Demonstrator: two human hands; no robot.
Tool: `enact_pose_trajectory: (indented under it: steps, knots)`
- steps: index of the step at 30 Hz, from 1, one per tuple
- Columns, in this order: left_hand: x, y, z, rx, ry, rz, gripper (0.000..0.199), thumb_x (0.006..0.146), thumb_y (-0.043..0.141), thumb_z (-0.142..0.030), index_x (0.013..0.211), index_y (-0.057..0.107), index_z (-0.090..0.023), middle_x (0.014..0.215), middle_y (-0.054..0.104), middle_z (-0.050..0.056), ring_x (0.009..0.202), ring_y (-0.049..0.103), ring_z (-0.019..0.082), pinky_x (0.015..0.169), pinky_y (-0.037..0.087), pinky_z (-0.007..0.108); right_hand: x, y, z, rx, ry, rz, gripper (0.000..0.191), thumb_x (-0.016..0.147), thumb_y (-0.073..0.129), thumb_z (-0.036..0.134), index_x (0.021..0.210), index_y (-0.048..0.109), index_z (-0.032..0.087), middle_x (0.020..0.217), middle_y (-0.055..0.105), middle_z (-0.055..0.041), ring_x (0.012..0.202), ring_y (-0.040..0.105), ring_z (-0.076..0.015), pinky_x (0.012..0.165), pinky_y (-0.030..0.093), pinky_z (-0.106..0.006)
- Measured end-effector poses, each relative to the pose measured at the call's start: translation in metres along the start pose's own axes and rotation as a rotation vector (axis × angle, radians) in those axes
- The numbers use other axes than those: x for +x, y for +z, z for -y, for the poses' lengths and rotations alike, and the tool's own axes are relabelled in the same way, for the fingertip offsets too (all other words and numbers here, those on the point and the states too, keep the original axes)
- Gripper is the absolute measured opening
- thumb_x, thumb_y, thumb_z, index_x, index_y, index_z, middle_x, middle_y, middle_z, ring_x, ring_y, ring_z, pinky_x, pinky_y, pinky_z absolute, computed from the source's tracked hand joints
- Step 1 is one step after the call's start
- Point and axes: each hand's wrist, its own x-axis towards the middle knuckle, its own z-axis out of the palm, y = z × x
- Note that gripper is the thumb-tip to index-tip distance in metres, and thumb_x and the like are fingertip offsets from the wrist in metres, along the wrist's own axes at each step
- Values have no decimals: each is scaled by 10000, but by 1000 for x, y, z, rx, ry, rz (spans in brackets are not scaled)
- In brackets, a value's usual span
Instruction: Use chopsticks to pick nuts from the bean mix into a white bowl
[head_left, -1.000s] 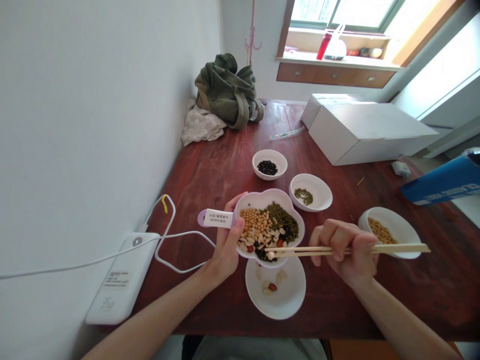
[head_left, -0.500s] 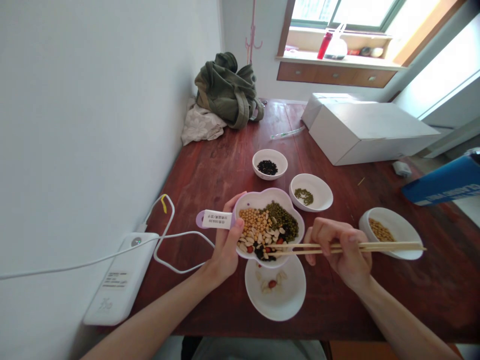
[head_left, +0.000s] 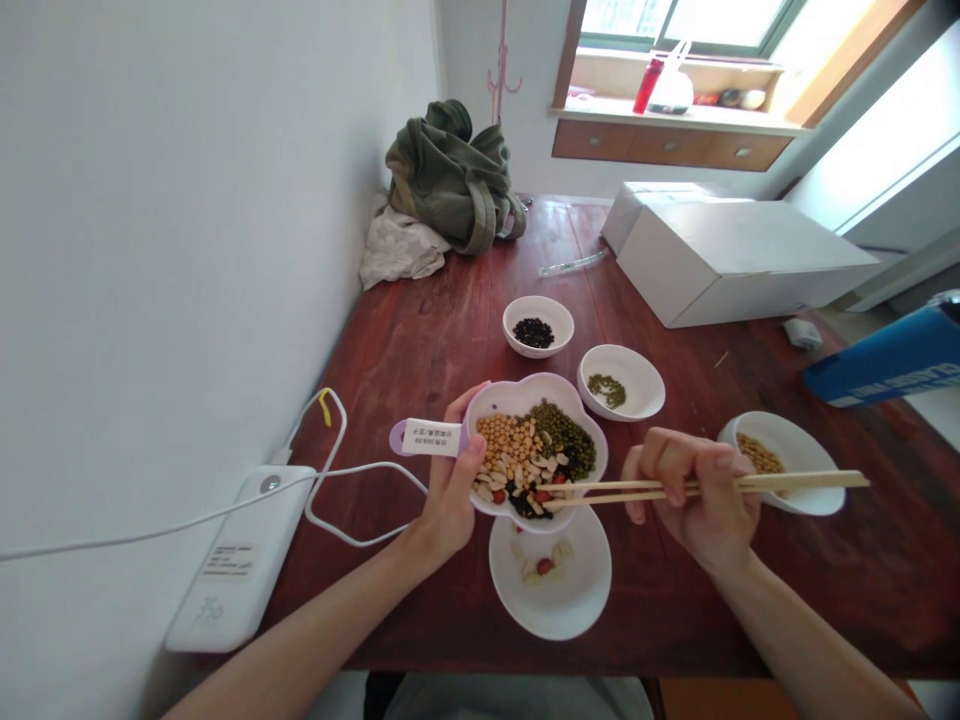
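My left hand (head_left: 451, 492) grips a flower-shaped bowl (head_left: 496, 400) with a lilac rim and a labelled handle. Inside it lie soybeans (head_left: 506, 440), green mung beans (head_left: 564, 428), pale flat seeds, dark seeds and a few red pieces. Closed around a pair of chopsticks (head_left: 802, 482), my right hand (head_left: 697, 495) is to the bowl's right. The chopstick tips rest among the dark seeds and red pieces; whether they pinch anything I cannot tell. Partly under the bowl, a white bowl (head_left: 551, 615) holds pale seeds and a red piece.
Behind stand a bowl of black beans (head_left: 534, 333) and a bowl with green beans (head_left: 637, 385). A bowl with yellowish grains (head_left: 814, 480) is at right. A white power bank (head_left: 244, 560) with cable, green bag (head_left: 450, 180), white box (head_left: 750, 250) and blue carton (head_left: 885, 350) surround them.
My right hand has shifted slightly to the right along with the chopsticks, whose tips moved a little to the right within the bowl. My left hand still holds the bowl.
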Motion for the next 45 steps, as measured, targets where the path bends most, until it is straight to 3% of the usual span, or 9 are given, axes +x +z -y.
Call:
enact_pose_trajectory:
  steps: [5,12,17,22,27,31,35,41,45]
  knots:
    - [-1,-3,4,-29,-5,1,506,1122,538,-486,1582,544,-275,1427,733,91,1379,647,311,1180,508,465,3,-1,8,155,7,128,649,1172,426,516,638,577,179,614,462,14,409,605,-135,336,369,-244]
    - [0,0,-1,-26,-9,16,549,1099,575,-528,1586,545,-277,1448,718,98,1434,600,327,1166,515,464,-7,6,-6,-48,-64,19,582,1153,502,523,714,658,173,673,543,-17,539,646,-165,473,493,-299]
    - [1,3,-4,-36,-13,47,575,1081,608,-553,1583,550,-281,1467,707,95,1483,555,328,1221,483,472,-15,4,-11,-219,-152,105,483,1165,492,487,840,675,180,761,645,-54,675,714,-208,596,574,-362]
    - [0,2,-5,-34,-23,46,576,1073,618,-558,1573,559,-278,1476,700,99,1486,553,335,1215,491,476,-15,3,-14,-278,-222,189,441,1174,491,424,854,663,174,777,680,-63,711,727,-202,608,591,-353]
    - [0,1,-2,-49,-38,50,561,1083,611,-546,1574,556,-280,1457,710,93,1462,572,324,1201,503,462,-15,5,-17,-254,-222,137,490,1171,488,448,817,680,169,753,673,-64,688,736,-215,592,599,-368]
    - [1,0,1,-60,-38,32,536,1093,602,-512,1575,555,-281,1423,726,87,1413,610,316,1205,499,468,-12,5,-6,-96,-159,33,575,1157,496,503,725,689,176,658,566,-26,551,694,-197,481,556,-341]
    - [0,0,1,-54,-45,24,518,1092,597,-501,1559,564,-277,1400,734,90,1390,624,321,1190,507,479,-7,4,7,83,-61,112,652,1160,434,563,695,692,186,610,512,-13,453,650,-179,384,473,-302]
    - [0,2,-3,-46,-64,38,522,1076,600,-531,1531,562,-279,1405,720,95,1373,628,329,1194,500,493,-12,7,0,-2,-53,94,610,1148,478,573,743,710,181,676,578,-37,551,690,-194,492,541,-335]
    - [2,5,-8,-42,-58,59,539,1056,630,-542,1520,546,-280,1413,703,98,1370,618,333,1164,515,483,-17,6,-7,-137,-59,169,561,1152,471,570,828,726,190,755,677,-73,655,735,-221,589,598,-378]
